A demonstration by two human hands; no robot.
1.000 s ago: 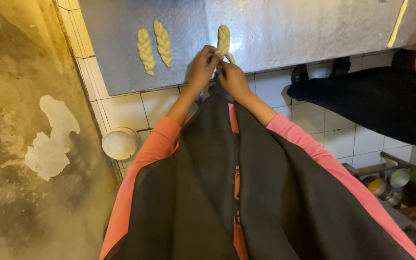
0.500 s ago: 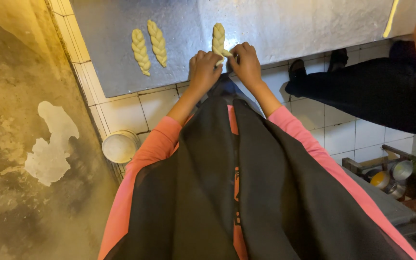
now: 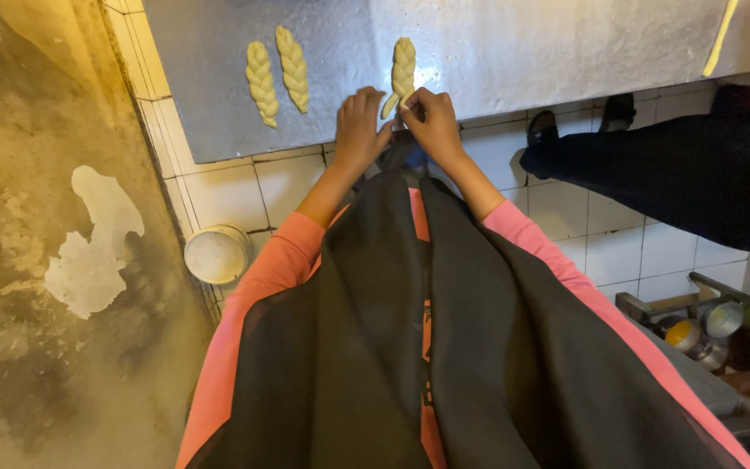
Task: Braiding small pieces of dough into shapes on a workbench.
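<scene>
Grey floured table [image 3: 523, 52] w/ a white-tiled front fills the top of the view; stained wall at left, a white bucket [image 3: 217, 254] on the floor below. We stand at the table's near edge, both hands up on it. The dough braid [image 3: 404, 68] we work on lies just beyond our fingers, long axis running from the near edge toward the far edge, slightly tilted; its loose near end sits between our hands. Left hand [image 3: 359, 122] is curled, fingers bent together, touching that near end from the left. Right hand [image 3: 431, 120] pinches the same end from the right, fingers pressed together; it looks a bit nearer the strand tips. Exactly how the strands sit under the fingers we can't tell.

Two finished braids [image 3: 277, 69] lie side by side toward the table's left edge, well apart from ours, same axis. Open table room lies right of our braid. A pale dough strip [image 3: 720, 39] lies near the far right, beside another person's dark-clothed leg [image 3: 687, 174]. Metal pots [image 3: 705, 330] sit low at right.
</scene>
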